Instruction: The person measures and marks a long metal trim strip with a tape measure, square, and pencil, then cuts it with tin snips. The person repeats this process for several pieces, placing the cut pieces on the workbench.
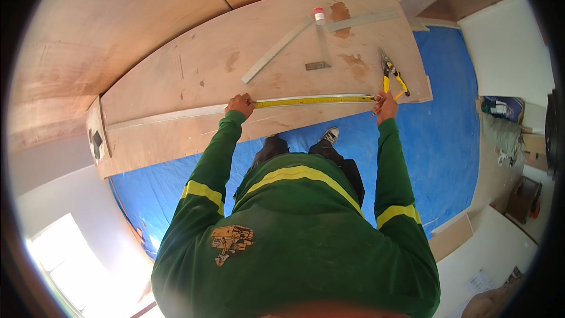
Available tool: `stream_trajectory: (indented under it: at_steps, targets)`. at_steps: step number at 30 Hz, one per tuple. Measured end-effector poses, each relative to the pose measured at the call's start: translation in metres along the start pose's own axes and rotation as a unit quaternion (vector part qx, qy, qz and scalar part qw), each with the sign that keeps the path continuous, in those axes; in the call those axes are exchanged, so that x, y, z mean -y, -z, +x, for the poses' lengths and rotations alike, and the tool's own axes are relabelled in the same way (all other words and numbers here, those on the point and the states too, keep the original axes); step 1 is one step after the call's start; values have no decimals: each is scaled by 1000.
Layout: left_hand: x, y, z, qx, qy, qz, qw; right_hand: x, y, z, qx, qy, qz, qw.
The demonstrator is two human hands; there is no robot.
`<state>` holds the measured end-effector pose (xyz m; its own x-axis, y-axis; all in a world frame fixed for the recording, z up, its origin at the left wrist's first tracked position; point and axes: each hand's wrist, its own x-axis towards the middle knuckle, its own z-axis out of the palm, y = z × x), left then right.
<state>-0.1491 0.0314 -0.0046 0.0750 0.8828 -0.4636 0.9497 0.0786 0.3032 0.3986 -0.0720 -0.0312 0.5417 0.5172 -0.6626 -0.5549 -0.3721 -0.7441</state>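
Note:
A yellow tape measure (312,100) is stretched along a long pale metal strip (165,115) lying on a plywood board (153,88). My left hand (240,105) grips the tape and strip at the tape's left end. At the other end, my right hand (386,106) has its fingers closed around a thin pencil (398,95), against the tape's end. Yellow-and-black tin snips (395,78) lie just beyond my right hand, handles toward me. Farther up the board are a loose pale strip (273,52), a small dark metal piece (318,66) and a clear container with red lid (319,16).
Plywood panels (129,23) rise behind the board. A blue sheet (447,141) covers the floor under my feet. At the right, along a white wall, are assorted items and a wooden box (522,197). A bright window (59,259) is at the lower left.

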Motion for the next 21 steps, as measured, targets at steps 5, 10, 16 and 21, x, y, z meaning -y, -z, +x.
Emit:
stream_trajectory:
  at_steps: [5, 10, 16, 21]
  targets:
    - [2, -3, 5, 14, -2, 18, 1000, -14, -51, -37, 177, 60, -253, 949]
    - [2, -3, 7, 3, -6, 15, 1000, -35, -81, -69, 156, 245, -476, 830]
    - [-3, -4, 4, 4, 32, 19, 999, -23, -102, -108, 161, 430, -407, 790]
    - [-4, -5, 5, -5, 41, 24, 999, 14, -120, -132, 248, 40, -298, 921]
